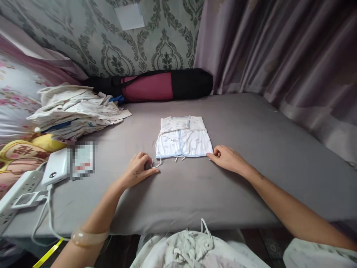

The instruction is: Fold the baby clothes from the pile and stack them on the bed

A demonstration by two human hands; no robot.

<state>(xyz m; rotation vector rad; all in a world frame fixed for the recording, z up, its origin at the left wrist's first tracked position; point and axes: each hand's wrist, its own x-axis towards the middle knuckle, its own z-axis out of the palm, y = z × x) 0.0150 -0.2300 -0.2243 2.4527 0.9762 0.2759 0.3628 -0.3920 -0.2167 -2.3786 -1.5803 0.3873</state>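
Note:
A small white baby shirt [192, 143] with blue trim and a faint print lies on the grey bed sheet, its sleeves folded in across the top. My right hand [227, 158] is at its lower right corner, fingers curled and thumb and fingertips closed on the hem. Just off the lower left corner rests my left hand [138, 169], its thumb stretched along the sheet and apart from the bent fingers. A thin white tie [157, 165] curves from the shirt to those fingertips. More short ties stick out below the front hem.
Stacked baby clothes [75, 108] sit at the back left. Along the patterned wall lies a black and maroon bag [150, 86]. To the left are a white power bank [57, 165], a power strip [19, 193] and cables. Purple curtains [279, 48] hang at the right.

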